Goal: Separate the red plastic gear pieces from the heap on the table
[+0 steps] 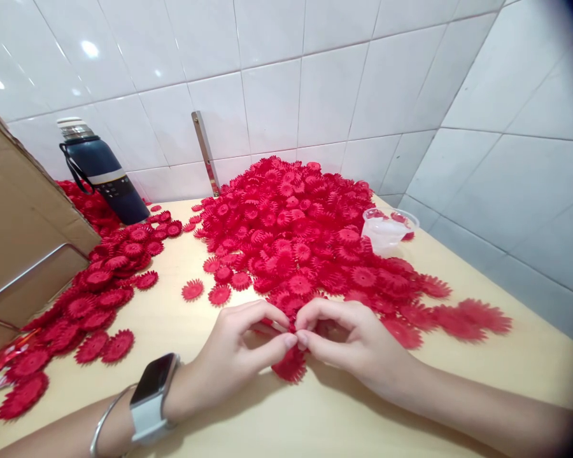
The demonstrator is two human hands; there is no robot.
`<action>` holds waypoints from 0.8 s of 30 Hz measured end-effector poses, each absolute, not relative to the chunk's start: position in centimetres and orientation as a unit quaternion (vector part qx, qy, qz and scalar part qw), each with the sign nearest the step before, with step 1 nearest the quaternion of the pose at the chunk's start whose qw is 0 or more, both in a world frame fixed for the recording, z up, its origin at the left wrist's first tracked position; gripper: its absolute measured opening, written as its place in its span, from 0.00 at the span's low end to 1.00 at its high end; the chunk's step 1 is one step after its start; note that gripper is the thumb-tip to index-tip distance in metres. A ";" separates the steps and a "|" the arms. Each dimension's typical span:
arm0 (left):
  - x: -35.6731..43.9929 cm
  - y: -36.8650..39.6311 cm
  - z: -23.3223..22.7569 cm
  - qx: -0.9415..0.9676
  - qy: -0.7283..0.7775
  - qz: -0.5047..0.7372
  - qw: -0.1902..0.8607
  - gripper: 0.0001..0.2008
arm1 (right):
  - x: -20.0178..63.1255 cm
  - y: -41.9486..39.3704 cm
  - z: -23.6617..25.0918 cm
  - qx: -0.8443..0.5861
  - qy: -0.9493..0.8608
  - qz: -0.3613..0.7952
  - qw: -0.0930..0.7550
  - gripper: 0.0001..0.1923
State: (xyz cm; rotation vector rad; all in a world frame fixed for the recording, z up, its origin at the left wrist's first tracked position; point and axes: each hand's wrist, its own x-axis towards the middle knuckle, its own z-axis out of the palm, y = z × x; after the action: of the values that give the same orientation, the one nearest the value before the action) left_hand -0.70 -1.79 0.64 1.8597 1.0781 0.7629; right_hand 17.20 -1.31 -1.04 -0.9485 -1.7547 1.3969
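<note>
Left hand (241, 346), right hand (348, 340) pinching red flower (291, 366).

- Ahead of us the red flower pile (296, 235) blocks the table (172, 324), with the plastic cup (388, 230) at its right edge.
- Leftward, scattered flowers (95, 299), bottle (100, 175) and cardboard box (19, 222) crowd us.
- Bare wood lies near us.

text: none legible | bottle (106, 178) band marks perhaps print, too blurred
</note>
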 end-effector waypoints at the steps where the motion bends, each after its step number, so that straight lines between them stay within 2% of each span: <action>1: -0.7 -1.8 0.6 0.737 0.432 0.303 0.422 0.04 | 17.2 -1.3 -1.0 -0.367 -0.678 0.535 0.345 0.04; 14: -0.9 -1.1 0.3 0.676 0.446 0.324 0.490 0.06 | 17.0 -0.8 -0.9 -0.408 -0.606 0.581 0.359 0.03; 24: -1.3 -0.2 -0.5 0.609 0.522 0.383 0.458 0.08 | 17.4 -0.8 -0.7 -0.416 -0.572 0.583 0.401 0.05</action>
State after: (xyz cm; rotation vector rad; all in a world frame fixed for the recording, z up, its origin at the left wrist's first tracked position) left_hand -1.33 -0.20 -0.50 1.5005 1.2870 0.9439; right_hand 17.39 -0.76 -0.74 -1.0517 -1.4457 1.4732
